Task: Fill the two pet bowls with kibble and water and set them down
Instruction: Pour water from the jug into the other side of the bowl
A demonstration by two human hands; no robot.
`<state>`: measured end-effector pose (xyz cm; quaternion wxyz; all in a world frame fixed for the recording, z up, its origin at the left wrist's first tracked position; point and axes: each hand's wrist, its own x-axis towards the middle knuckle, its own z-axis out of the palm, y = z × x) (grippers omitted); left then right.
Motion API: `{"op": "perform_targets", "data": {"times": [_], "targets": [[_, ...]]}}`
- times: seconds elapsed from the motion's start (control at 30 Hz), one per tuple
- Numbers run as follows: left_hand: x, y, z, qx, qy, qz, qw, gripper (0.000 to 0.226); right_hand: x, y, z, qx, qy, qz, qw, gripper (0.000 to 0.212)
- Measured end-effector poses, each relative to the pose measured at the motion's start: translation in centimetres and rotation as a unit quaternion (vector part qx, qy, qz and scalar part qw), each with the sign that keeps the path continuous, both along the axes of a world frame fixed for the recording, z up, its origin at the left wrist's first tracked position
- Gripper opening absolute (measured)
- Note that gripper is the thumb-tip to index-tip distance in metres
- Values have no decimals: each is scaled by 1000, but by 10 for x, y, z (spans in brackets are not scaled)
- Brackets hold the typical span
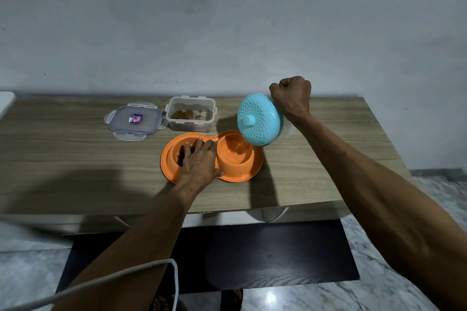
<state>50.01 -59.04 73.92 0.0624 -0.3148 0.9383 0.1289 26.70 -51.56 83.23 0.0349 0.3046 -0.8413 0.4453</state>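
At the far left of the wooden bench [75,159] we see a clear plastic lid [135,120] lying flat, with a small sticker on top. Just beside it to the right stands an open clear tub [190,113] with a thin layer of brown kibble [182,114] on its bottom.

Nearer the front edge, in the middle of the bench, sits the orange double dish [242,177], its two bowls side by side. We see the left hand [199,161] lying palm down across the left bowl [174,154]. Its fingers are straight and close together, reaching towards the far rim, and the thumb rests on the dish's near edge. It presses flat and grips nothing. Dark kibble shows in that bowl beside the fingers. The right bowl [225,161] holds clear water [233,153].

Above the right bowl's far side hangs a pale blue jug [260,118], tipped steeply towards the dish so that its knobbed lid faces us. Touching its right side is the right hand [290,94], raised off the bench and clenched into a tight fist. We take it to be gripping the jug's handle, though the jug's body hides the handle itself.

A white cable [126,275] runs across the lower left, in front of the left forearm.
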Motion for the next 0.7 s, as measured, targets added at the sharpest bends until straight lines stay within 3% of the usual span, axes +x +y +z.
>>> {"op": "perform_targets", "data": {"times": [0.7], "targets": [[0, 1, 2, -5, -9, 3, 1000, 92, 5, -2, 5, 2, -10, 8, 1000, 34]]}}
